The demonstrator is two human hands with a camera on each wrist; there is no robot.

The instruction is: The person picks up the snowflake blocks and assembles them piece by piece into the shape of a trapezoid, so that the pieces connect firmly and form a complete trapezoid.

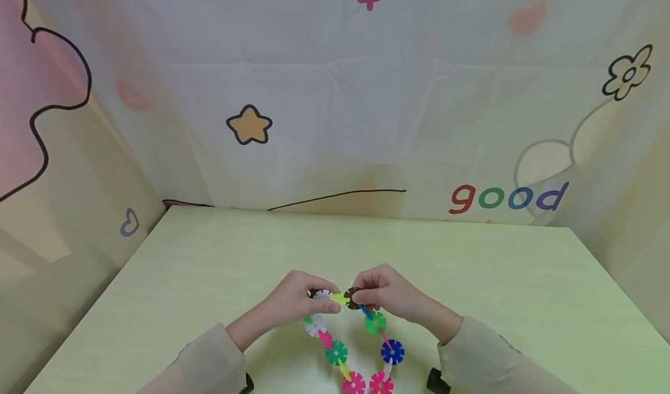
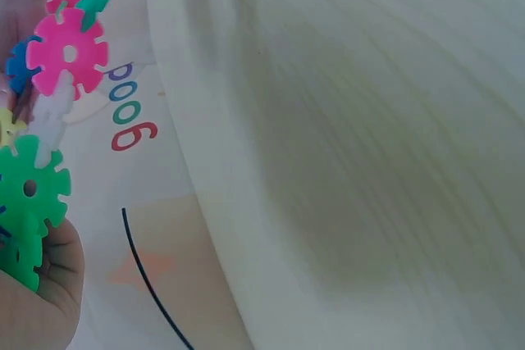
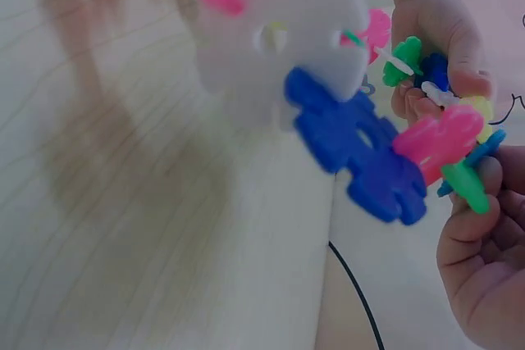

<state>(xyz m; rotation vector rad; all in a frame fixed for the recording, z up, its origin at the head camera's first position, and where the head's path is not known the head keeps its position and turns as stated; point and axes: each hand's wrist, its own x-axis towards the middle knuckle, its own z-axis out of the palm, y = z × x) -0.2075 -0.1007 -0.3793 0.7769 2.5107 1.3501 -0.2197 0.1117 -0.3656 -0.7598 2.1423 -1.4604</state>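
Note:
A chain of colourful notched plastic discs hangs in a loop between both hands in the head view. My left hand grips it near a white disc. Opposite, the thumb and fingers of my right hand pinch a brown disc. A yellow disc bridges the gap between the two hands. Lower on the loop are a dark blue disc and a teal disc. A green disc shows beside my left hand in the left wrist view. The bottom of the loop is cut off by the head frame.
The pale wooden table spreads beneath the hands. Behind it hangs a printed cloth with a star and the word "good". Black objects, partly cut off, show by both sleeves.

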